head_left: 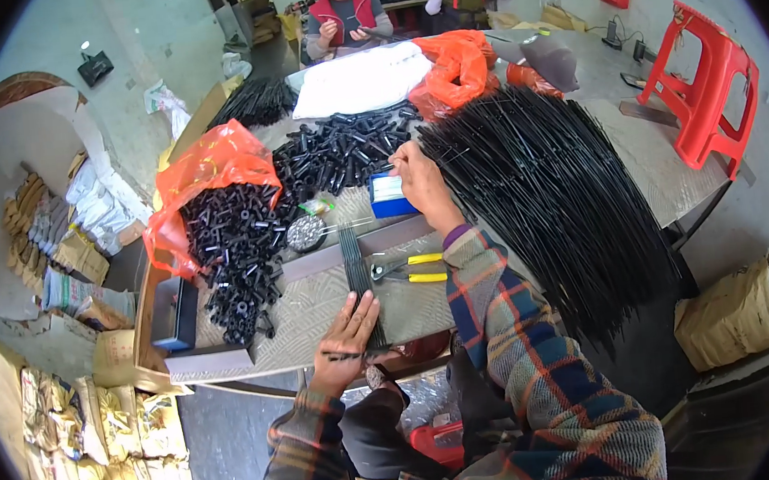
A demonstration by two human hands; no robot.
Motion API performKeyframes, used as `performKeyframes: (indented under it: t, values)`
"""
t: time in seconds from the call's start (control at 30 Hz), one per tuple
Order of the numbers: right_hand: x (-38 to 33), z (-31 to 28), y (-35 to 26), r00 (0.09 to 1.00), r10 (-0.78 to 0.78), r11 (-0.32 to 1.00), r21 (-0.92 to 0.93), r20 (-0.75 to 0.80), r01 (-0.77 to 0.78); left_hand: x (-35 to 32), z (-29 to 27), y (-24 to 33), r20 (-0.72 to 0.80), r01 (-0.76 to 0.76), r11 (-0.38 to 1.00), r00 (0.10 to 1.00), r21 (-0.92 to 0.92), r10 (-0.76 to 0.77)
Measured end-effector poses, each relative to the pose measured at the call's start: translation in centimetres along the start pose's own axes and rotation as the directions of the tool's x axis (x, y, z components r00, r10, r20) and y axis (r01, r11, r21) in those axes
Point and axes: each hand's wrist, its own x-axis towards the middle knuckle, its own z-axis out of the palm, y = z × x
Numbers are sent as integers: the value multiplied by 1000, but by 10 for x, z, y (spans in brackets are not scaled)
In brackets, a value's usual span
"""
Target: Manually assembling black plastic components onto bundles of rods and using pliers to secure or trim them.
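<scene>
My left hand (pixel 346 342) lies with fingers stretched out on the near end of a narrow bundle of thin dark rods (pixel 356 265) at the table's front edge. A short black strip (pixel 342 355) crosses by its wrist. My right hand (pixel 426 186) is closed in a pinch beside a small blue box (pixel 393 207) with pale strips inside; what the fingertips hold is too small to make out. Between the hands lie yellow-handled pincers (pixel 415 270). Left of the bundle sits a round dish of small silvery pieces (pixel 306 233).
Black plastic fittings (pixel 234 244) spill from an orange bag (pixel 213 163) at left; more black tubes (pixel 340 148) lie behind. A large heap of long black rods (pixel 545 198) covers the right side. A red stool (pixel 705 84) stands on the table's far right. Other people sit beyond.
</scene>
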Motion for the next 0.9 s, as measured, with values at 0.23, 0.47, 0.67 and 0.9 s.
performKeyframes:
  t: [0.23, 0.47, 0.67, 0.9]
  values:
    - [-39, -95, -117, 936, -14, 802, 563, 351, -199, -7, -6, -9, -31, -2, 1000, 1000, 25, 2]
    - [-65, -158, -183, 916, -331, 894, 385, 227, 228, 25, -109, 35, -103, -60, 194, 970, -979, -219]
    - [-74, -147, -184, 924, -357, 920, 222, 141, 321, 23, -125, 46, -107, -30, 288, 961, -957, -255]
    - [-78, -141, -188, 950, -288, 900, 372, 121, 226, 20, -124, 45, -135, -49, 305, 954, -951, -266]
